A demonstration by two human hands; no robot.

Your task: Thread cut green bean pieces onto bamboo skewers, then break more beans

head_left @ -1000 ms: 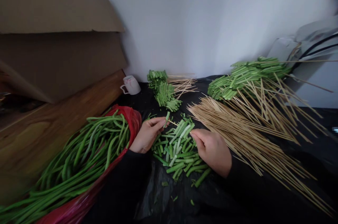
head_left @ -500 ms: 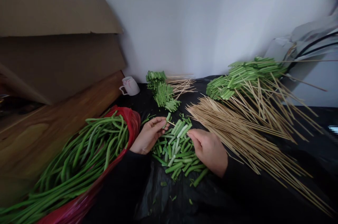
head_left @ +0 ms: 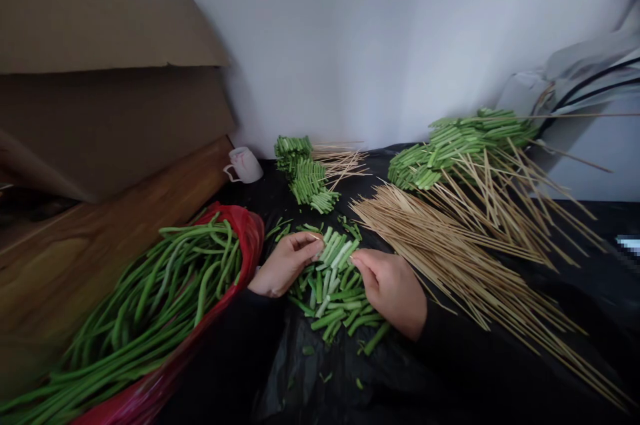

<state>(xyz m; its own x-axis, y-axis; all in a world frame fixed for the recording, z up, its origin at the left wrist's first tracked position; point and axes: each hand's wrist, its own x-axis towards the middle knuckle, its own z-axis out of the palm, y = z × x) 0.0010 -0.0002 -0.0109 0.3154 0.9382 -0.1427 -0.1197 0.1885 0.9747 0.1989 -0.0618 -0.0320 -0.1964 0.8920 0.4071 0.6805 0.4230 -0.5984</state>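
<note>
Several cut green bean pieces (head_left: 345, 298) lie heaped on the black plastic sheet (head_left: 310, 388). My left hand (head_left: 293, 261) is closed at the upper left of the heap, thumb against fingers, on a bean piece mostly hidden by them. Over the heap's right side, my right hand (head_left: 393, 281) pinches the end of a thin stick; the row of bean pieces (head_left: 340, 249) between the hands appears to be on it. Loose bamboo sticks (head_left: 450, 248) lie right of my right hand. Long uncut beans (head_left: 165, 291) fill a red plastic bag (head_left: 253, 231) at the left.
Skewered bean pieces (head_left: 305, 171) stand behind the heap, and a larger stack of them (head_left: 460, 141) lies at the back right. A white mug (head_left: 245, 165) is near the wall. A cardboard box (head_left: 115, 111) rises at the left above a wooden surface (head_left: 125, 218).
My left hand has shifted slightly down and its fingers have closed further over the bean piece, which stood upright and more visible before. The view has moved slightly.
</note>
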